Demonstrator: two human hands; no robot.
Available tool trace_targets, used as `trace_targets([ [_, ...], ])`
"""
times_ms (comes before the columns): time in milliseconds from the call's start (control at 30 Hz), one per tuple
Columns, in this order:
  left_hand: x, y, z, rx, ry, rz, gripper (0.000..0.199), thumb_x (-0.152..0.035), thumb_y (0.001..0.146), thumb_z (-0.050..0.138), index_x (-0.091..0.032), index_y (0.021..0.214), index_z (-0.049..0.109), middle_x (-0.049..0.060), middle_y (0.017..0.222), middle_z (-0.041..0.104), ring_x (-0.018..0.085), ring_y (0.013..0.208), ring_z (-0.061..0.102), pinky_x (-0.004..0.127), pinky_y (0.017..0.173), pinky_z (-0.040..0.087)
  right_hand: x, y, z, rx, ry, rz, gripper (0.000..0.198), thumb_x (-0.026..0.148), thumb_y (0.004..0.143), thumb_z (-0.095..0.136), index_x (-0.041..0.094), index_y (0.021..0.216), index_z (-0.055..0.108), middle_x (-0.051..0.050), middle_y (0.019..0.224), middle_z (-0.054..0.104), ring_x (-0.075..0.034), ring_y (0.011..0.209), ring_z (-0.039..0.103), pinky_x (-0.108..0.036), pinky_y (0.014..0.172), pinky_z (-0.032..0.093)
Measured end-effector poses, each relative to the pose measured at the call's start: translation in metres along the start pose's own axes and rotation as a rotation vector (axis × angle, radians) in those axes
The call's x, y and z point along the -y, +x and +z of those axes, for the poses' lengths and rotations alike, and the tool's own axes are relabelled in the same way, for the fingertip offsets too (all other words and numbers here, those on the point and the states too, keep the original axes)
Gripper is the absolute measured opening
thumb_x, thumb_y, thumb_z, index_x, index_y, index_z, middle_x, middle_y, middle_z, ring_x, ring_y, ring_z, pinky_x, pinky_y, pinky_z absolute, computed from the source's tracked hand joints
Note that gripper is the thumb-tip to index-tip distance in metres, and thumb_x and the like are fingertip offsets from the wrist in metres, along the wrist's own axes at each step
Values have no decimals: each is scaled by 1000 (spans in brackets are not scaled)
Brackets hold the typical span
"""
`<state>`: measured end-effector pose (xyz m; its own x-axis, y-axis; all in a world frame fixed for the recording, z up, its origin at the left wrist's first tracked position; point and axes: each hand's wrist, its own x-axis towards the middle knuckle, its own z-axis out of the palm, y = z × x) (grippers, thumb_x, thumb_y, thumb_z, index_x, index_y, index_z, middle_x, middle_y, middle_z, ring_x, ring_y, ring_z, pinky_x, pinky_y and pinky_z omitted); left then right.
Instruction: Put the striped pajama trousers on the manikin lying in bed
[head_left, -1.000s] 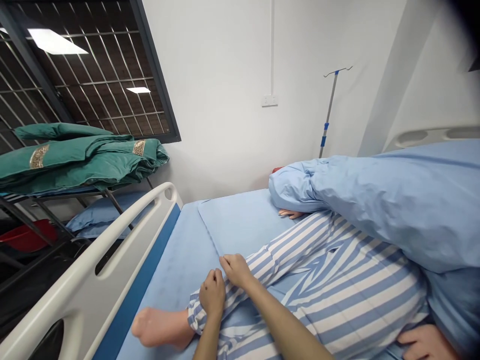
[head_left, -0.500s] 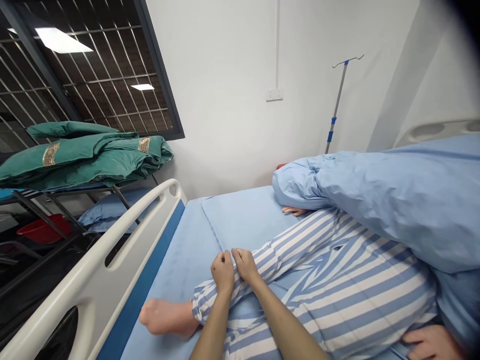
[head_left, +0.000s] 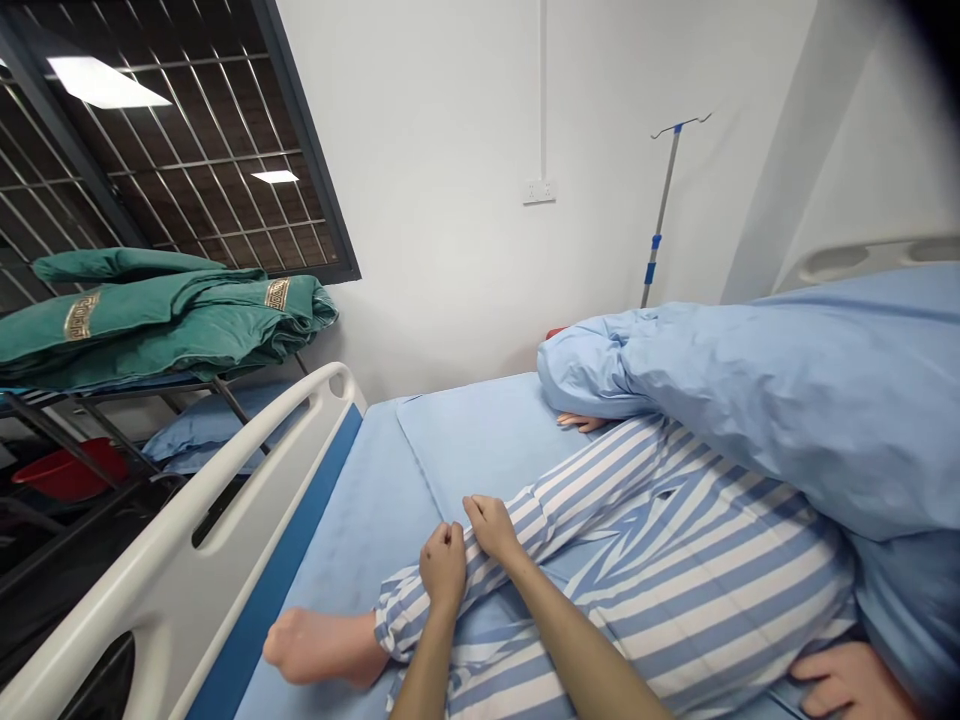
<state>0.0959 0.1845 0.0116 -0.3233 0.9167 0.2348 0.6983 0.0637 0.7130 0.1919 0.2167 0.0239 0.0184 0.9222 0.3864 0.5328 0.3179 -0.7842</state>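
Left hand [head_left: 442,567] and right hand [head_left: 493,527], side by side, each curled into a fist against the lower leg of the striped trousers [head_left: 705,585]; whether cloth is caught within either grip cannot be told from this angle. Left of the grip, a bare foot [head_left: 324,646]; to the right, a blue quilt [head_left: 757,390]. Beneath, the bed [head_left: 367,500]; farther left, its end board [head_left: 251,490]; beyond, right, a drip stand [head_left: 665,195].

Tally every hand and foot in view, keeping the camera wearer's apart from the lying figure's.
Wearer's hands (left, right): 2
Figure's hands (far, near): 2
Figure's bare foot: 1
Total: 5
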Motion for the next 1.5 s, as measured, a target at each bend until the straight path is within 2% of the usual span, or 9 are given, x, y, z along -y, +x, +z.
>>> trace_targets([
  [267, -21, 23, 2, -114, -173, -42, 30, -29, 73, 34, -19, 45, 27, -5, 44, 24, 9, 48, 27, 23, 49, 22, -5, 4, -1, -62, 201, 73, 41, 39, 82, 31, 17, 47, 29, 5, 46, 24, -7, 46, 26, -22, 45, 19],
  [500, -23, 8, 19, 6, -96, 19, 32, -30, 70, 38, -19, 43, 27, -5, 42, 26, 9, 47, 26, 24, 49, 19, -9, 6, 0, -37, 235, 85, 39, 38, 81, 32, 18, 47, 27, 5, 47, 24, -7, 47, 27, -21, 45, 20],
  [633, -21, 8, 19, 19, -79, 16, 31, -29, 70, 38, -19, 45, 22, -5, 44, 20, 9, 47, 24, 24, 49, 19, -11, 15, -14, -4, 200, 50, 39, 36, 80, 32, 17, 47, 28, 5, 47, 22, -7, 47, 26, -21, 45, 20],
  [800, -20, 8, 21, 25, -76, 7, 31, -29, 69, 38, -19, 47, 18, -5, 48, 16, 9, 48, 23, 24, 49, 18, -28, 25, -39, -66, 131, 74, 40, 38, 81, 31, 17, 47, 27, 5, 47, 23, -7, 47, 26, -22, 46, 19],
  [933, -20, 9, 21, 32, -92, 2, 31, -29, 69, 38, -19, 47, 19, -5, 48, 16, 9, 47, 23, 24, 48, 19, -40, 21, -40, -109, 100, 85, 41, 40, 82, 30, 17, 48, 30, 5, 47, 25, -7, 47, 27, -22, 46, 19],
  [1133, -56, 21, 26, -9, -209, 87, 32, -28, 68, 40, -19, 47, 18, -5, 47, 15, 8, 47, 21, 23, 48, 19, -39, 21, -39, -109, 125, 103, 40, 39, 81, 30, 17, 48, 34, 5, 47, 28, -8, 47, 28, -21, 47, 21],
  [1233, -71, 19, 39, 44, -262, 88, 32, -30, 70, 39, -19, 45, 21, -6, 45, 19, 9, 47, 24, 23, 48, 20, -39, 22, -42, -106, 161, 107, 39, 38, 80, 31, 16, 48, 36, 5, 47, 29, -8, 48, 30, -21, 47, 22],
  [1400, -65, 7, 54, 98, -141, 111, 35, -36, 78, 32, -19, 50, 43, -2, 51, 47, 11, 52, 36, 23, 51, 23, -40, 21, -40, -116, 170, 120, 40, 40, 81, 30, 17, 49, 36, 4, 47, 32, -8, 49, 32, -21, 46, 23],
  [1500, -61, 5, 54, 97, -141, 150, 39, -38, 80, 29, -19, 49, 42, -1, 49, 46, 11, 51, 37, 23, 51, 23, -42, 25, -44, -77, 114, 90, 41, 39, 82, 30, 17, 48, 38, 4, 46, 33, -9, 48, 32, -21, 47, 23],
])
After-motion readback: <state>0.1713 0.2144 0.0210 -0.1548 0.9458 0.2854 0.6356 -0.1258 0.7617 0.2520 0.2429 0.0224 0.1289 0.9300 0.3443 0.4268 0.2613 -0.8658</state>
